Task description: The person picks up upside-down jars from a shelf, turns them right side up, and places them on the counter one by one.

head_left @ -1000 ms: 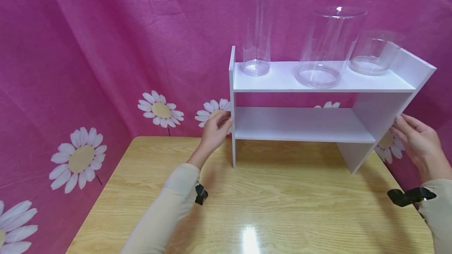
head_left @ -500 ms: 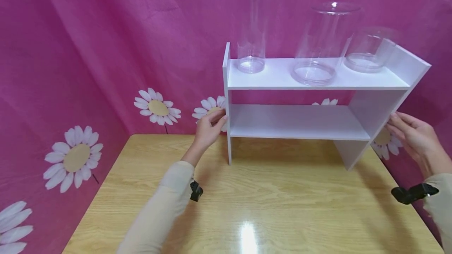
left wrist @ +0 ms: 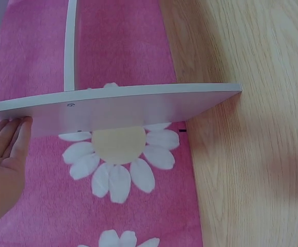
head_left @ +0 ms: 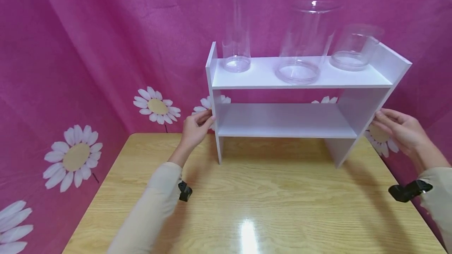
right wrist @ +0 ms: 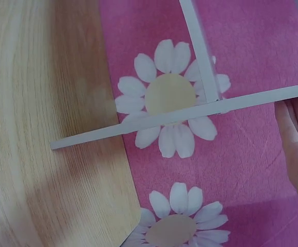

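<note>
A white two-tier shelf [head_left: 282, 120] stands at the back of the table between my hands. My left hand [head_left: 194, 130] presses its left side panel from outside, with fingers [left wrist: 18, 141] fairly straight against the outer face and the thumb at the front edge. On the other side my right hand [head_left: 404, 132] presses the right side panel [right wrist: 164, 117] with its fingertips. Three clear cylinders stand upright on the top board: a tall narrow one [head_left: 236, 64], a wide one [head_left: 298, 73] and a short one [head_left: 349, 61]. Whether the shelf's feet touch the table cannot be told.
The wooden table [head_left: 247, 203] stretches forward from the shelf. A pink cloth [head_left: 88, 50] with white daisies hangs behind and to the left. Black wrist cameras sit on both beige sleeves [head_left: 148, 199].
Both hands and the shelf have moved to the left, carrying the three cylinders along upright. The head view has also shifted slightly.
</note>
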`<action>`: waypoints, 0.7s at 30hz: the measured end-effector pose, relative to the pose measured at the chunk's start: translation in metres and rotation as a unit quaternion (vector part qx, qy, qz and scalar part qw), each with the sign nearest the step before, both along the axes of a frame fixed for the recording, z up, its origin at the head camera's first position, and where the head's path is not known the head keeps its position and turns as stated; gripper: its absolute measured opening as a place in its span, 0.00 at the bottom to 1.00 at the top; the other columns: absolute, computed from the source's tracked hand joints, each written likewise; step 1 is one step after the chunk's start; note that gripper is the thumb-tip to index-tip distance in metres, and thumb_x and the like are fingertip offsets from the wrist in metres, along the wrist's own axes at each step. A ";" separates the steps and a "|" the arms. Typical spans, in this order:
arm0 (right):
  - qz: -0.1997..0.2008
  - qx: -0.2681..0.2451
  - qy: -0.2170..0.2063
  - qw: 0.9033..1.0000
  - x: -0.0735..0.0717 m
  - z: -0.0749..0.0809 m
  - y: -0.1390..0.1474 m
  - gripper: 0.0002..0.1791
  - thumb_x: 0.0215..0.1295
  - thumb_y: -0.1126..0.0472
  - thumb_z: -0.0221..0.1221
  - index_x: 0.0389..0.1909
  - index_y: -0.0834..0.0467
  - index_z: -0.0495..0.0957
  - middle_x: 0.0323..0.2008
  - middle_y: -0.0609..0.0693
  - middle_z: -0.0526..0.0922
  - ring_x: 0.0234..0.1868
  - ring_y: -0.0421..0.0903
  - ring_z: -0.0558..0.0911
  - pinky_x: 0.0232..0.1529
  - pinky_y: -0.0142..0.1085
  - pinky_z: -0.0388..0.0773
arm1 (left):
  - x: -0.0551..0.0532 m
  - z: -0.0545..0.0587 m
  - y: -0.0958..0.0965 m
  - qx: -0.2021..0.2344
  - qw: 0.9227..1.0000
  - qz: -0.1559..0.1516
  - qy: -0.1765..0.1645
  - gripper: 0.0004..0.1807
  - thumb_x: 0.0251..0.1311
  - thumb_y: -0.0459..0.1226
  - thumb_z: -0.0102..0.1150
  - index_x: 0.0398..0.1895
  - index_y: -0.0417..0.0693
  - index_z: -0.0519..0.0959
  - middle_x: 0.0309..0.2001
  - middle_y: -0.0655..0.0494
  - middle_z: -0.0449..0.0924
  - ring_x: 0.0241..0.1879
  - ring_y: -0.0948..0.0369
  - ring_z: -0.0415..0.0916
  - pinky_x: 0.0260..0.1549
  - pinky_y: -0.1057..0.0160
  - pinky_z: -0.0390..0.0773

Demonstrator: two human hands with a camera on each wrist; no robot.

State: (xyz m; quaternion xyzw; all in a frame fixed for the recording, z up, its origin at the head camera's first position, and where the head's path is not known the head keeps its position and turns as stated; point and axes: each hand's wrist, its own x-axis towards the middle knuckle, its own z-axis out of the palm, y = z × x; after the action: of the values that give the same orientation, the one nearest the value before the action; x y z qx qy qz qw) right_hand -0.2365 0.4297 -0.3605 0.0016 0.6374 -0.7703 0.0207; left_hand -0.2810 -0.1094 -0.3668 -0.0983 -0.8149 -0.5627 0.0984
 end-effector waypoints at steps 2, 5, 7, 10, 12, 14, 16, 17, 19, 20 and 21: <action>0.002 0.007 0.002 1.000 0.000 0.000 -0.003 0.13 0.69 0.64 0.53 0.38 0.45 0.83 0.35 0.35 0.87 0.36 0.30 0.86 0.36 0.20 0.81 | 0.001 -0.001 -0.003 0.002 1.000 0.004 -0.002 0.20 0.63 0.38 0.60 0.56 0.38 0.78 0.53 0.42 0.81 0.55 0.53 0.80 0.55 0.57 0.80; 0.010 -0.010 0.012 1.000 0.000 -0.001 -0.009 0.14 0.70 0.66 0.52 0.39 0.46 0.83 0.35 0.37 0.88 0.37 0.31 0.86 0.36 0.21 0.81 | 0.002 -0.001 -0.007 0.000 1.000 0.010 0.001 0.19 0.63 0.38 0.60 0.55 0.37 0.78 0.52 0.41 0.82 0.55 0.52 0.80 0.55 0.57 0.80; 0.016 -0.026 0.019 0.999 0.000 0.000 -0.012 0.14 0.70 0.67 0.51 0.39 0.47 0.83 0.35 0.38 0.88 0.37 0.33 0.86 0.37 0.22 0.82 | 0.003 0.000 -0.010 0.003 1.000 0.014 -0.001 0.19 0.63 0.37 0.60 0.55 0.37 0.78 0.52 0.40 0.81 0.55 0.52 0.80 0.56 0.56 0.79; 0.024 -0.037 0.027 0.999 -0.001 0.000 -0.016 0.15 0.70 0.69 0.50 0.39 0.49 0.83 0.36 0.40 0.88 0.37 0.34 0.87 0.38 0.22 0.82 | 0.004 0.001 -0.014 0.006 1.000 0.017 -0.006 0.20 0.63 0.37 0.59 0.55 0.36 0.78 0.53 0.39 0.81 0.56 0.51 0.79 0.56 0.55 0.79; 0.024 -0.032 0.026 0.999 -0.001 0.000 -0.018 0.15 0.69 0.69 0.50 0.39 0.49 0.82 0.36 0.40 0.88 0.37 0.33 0.86 0.38 0.22 0.82 | 0.006 0.001 -0.016 0.012 1.000 0.019 -0.015 0.20 0.63 0.38 0.59 0.56 0.36 0.77 0.53 0.40 0.81 0.56 0.52 0.79 0.57 0.56 0.78; 0.019 -0.011 0.023 0.999 -0.001 0.001 -0.021 0.14 0.69 0.68 0.52 0.39 0.48 0.82 0.35 0.38 0.88 0.37 0.32 0.86 0.37 0.21 0.82 | 0.007 0.002 -0.020 0.009 1.000 0.020 -0.023 0.21 0.64 0.38 0.59 0.57 0.37 0.77 0.54 0.40 0.80 0.58 0.53 0.78 0.58 0.56 0.78; 0.012 0.028 0.021 0.999 -0.002 0.002 -0.024 0.13 0.69 0.66 0.53 0.38 0.45 0.82 0.35 0.35 0.87 0.36 0.30 0.85 0.36 0.20 0.81 | 0.008 0.002 -0.023 0.007 0.999 0.023 -0.032 0.22 0.64 0.39 0.59 0.58 0.37 0.76 0.56 0.41 0.79 0.59 0.53 0.77 0.59 0.56 0.77; 0.010 0.045 0.022 0.999 -0.003 0.002 -0.026 0.13 0.68 0.66 0.54 0.38 0.44 0.82 0.34 0.34 0.87 0.35 0.29 0.85 0.36 0.19 0.81 | 0.008 0.002 -0.025 0.003 0.999 0.025 -0.035 0.22 0.64 0.39 0.58 0.59 0.37 0.76 0.56 0.41 0.79 0.59 0.53 0.77 0.60 0.56 0.76; 0.008 0.091 0.025 0.996 -0.003 0.003 -0.029 0.13 0.68 0.64 0.55 0.37 0.41 0.81 0.33 0.31 0.86 0.35 0.27 0.84 0.35 0.18 0.80 | 0.010 0.003 -0.030 -0.003 0.999 0.028 -0.041 0.23 0.64 0.39 0.58 0.59 0.37 0.75 0.56 0.41 0.79 0.59 0.52 0.77 0.60 0.56 0.76; 0.010 0.105 0.026 0.994 -0.004 0.003 -0.031 0.13 0.68 0.64 0.55 0.37 0.41 0.80 0.33 0.30 0.86 0.34 0.27 0.84 0.35 0.18 0.80 | 0.010 0.003 -0.033 -0.004 0.999 0.030 -0.042 0.23 0.64 0.39 0.58 0.59 0.36 0.75 0.56 0.40 0.79 0.59 0.52 0.77 0.59 0.56 0.77; 0.013 0.121 0.029 0.992 -0.004 0.004 -0.033 0.13 0.69 0.64 0.55 0.38 0.40 0.79 0.33 0.30 0.85 0.34 0.26 0.84 0.34 0.17 0.79 | 0.010 0.003 -0.036 -0.006 0.999 0.031 -0.041 0.22 0.64 0.39 0.58 0.59 0.36 0.75 0.56 0.40 0.79 0.59 0.52 0.77 0.59 0.57 0.77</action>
State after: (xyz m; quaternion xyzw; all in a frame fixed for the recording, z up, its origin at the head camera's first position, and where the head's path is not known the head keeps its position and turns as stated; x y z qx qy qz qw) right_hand -0.2407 0.3965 -0.3565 -0.0263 0.7261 -0.6870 0.0122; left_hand -0.2710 -0.1453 -0.3636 -0.0500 -0.8242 -0.5583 0.0813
